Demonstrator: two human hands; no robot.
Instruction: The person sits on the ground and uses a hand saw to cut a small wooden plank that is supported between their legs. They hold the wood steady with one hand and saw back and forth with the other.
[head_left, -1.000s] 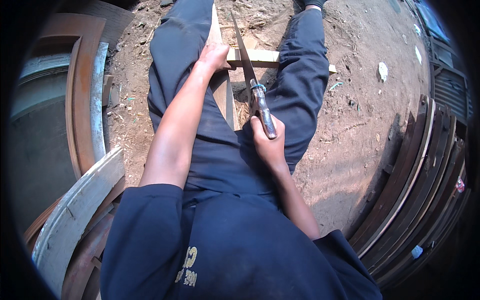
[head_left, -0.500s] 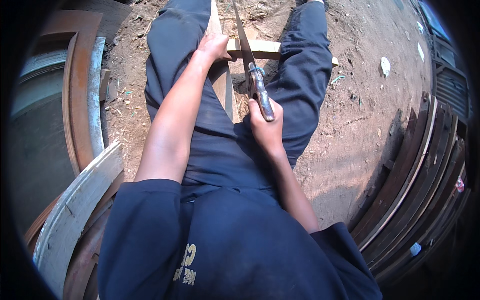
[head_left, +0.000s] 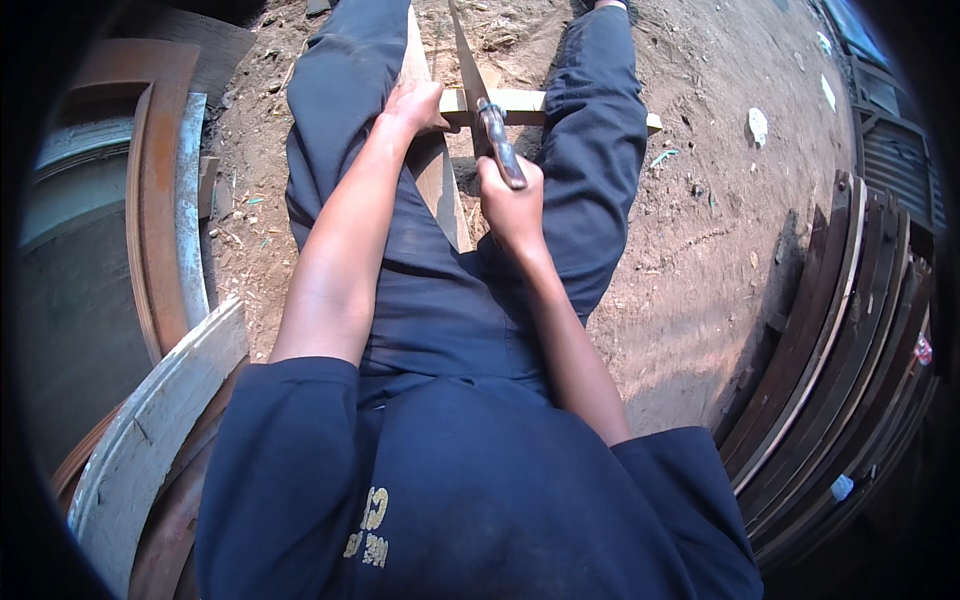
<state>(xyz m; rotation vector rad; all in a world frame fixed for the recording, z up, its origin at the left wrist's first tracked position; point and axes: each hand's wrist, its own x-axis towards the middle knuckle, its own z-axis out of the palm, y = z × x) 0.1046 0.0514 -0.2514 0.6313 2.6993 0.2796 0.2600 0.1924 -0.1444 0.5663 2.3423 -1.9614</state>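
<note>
My right hand (head_left: 513, 205) is wrapped round the handle of a handsaw (head_left: 497, 145), whose narrow blade points away from me. Where the blade passes, a pale strip of wood (head_left: 522, 103) lies crosswise between my legs, its right end showing beyond my right leg. My left hand (head_left: 413, 108) is closed on this strip, just left of the blade. Under the strip and partly beneath my left leg runs a longer wooden board (head_left: 437, 180), pointing away from me. Whether the teeth are inside a cut cannot be made out.
Brown wooden frames (head_left: 165, 110) and a curved-looking white plank (head_left: 150, 420) stand close on my left. Several dark planks (head_left: 800, 370) are stacked at the right. Bare soil (head_left: 690, 270) with wood chips and scraps surrounds my legs.
My right hand has pushed the saw forward, away from me, so the handle is now nearer the wood strip. My left hand stays on the strip. The whole view has shifted slightly.
</note>
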